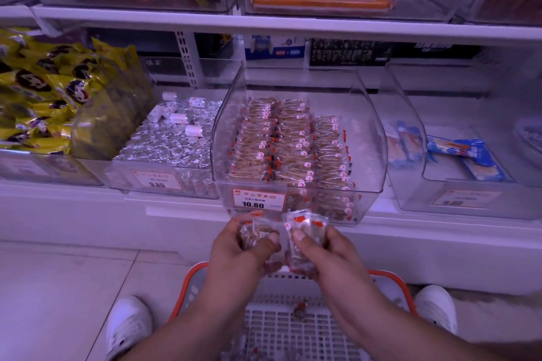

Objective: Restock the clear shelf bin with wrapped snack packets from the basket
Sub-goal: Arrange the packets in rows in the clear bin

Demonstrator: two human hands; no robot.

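both hands hold snack packets below the clear bin
left hand fingers curl round a clump; right hand fingers pinch a packet stack, above the basket.

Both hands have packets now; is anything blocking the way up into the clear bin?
Nothing visible blocks it. The left hand and right hand hold packets just below the clear bin; its top is open, with only its front wall to lift over.
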